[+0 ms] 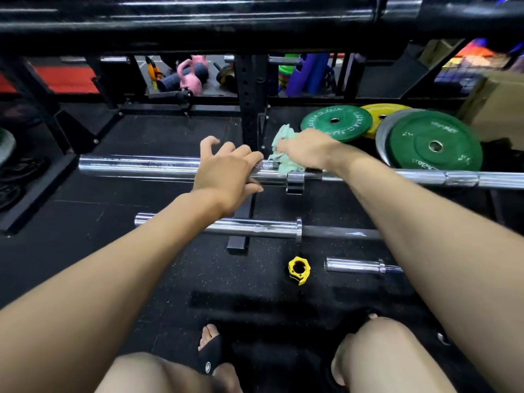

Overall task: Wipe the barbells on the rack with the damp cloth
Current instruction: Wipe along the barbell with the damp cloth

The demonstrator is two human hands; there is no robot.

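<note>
Left hand (226, 171) curls its fingers over a smooth chrome barbell (136, 165) while right hand (307, 148) grips a crumpled green cloth (285, 154) against it.

Left hand (226, 171) grips upper barbell (136, 165) sleeve. Right hand (307, 148) presses green cloth (285, 154) onto same bar beside collar. Second barbell (255, 226) lies lower.
</note>
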